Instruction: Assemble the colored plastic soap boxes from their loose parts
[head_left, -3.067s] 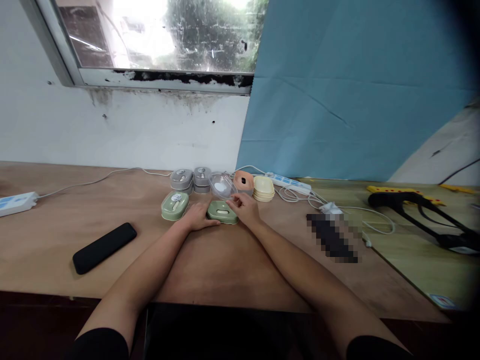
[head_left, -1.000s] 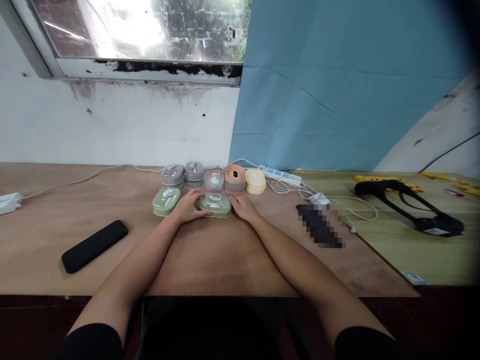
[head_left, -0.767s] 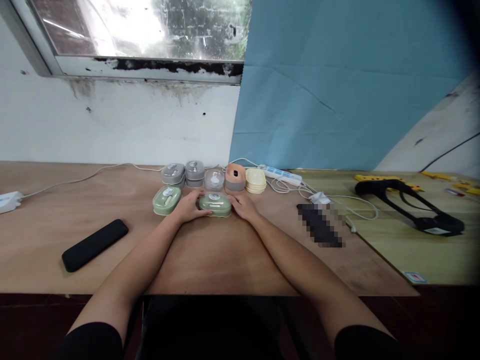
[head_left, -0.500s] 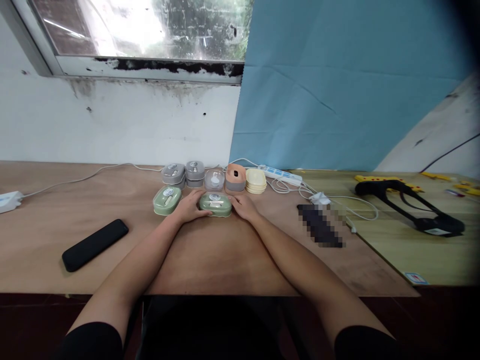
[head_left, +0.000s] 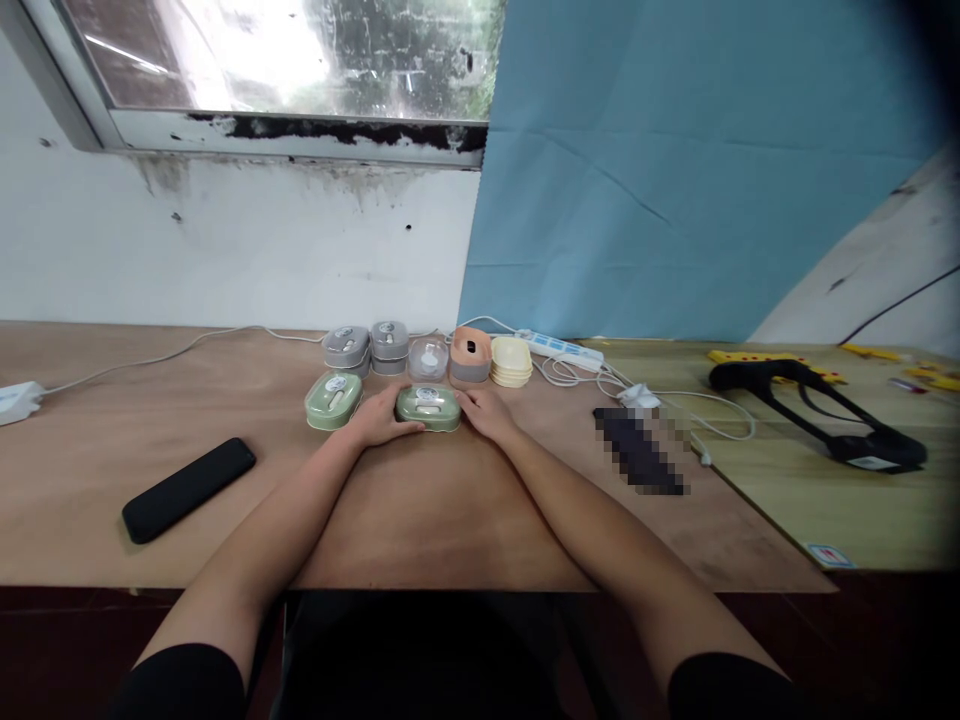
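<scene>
A green lidded box (head_left: 428, 408) lies on the wooden table (head_left: 420, 510) between my two hands. My left hand (head_left: 381, 419) holds its left end, fingers curled round it. Its right end is held by my right hand (head_left: 484, 412), also with fingers against the box. A second green box (head_left: 333, 400) sits just left of my left hand. Behind them stand two grey boxes (head_left: 366, 347), a clear lid (head_left: 428, 359), an orange and grey box (head_left: 470, 355) and a stack of cream lids (head_left: 511, 362).
A black phone (head_left: 188, 489) lies at the left. White power strips sit at the far left (head_left: 15, 402) and behind the boxes (head_left: 564, 350). A blurred dark object (head_left: 637, 450), white cables (head_left: 697, 415) and a black tool (head_left: 817, 415) lie at the right.
Three seconds ago my right hand was at the clear lid behind an open green base; now the green box is lidded and both hands hold its ends. Little has moved in the last second.
</scene>
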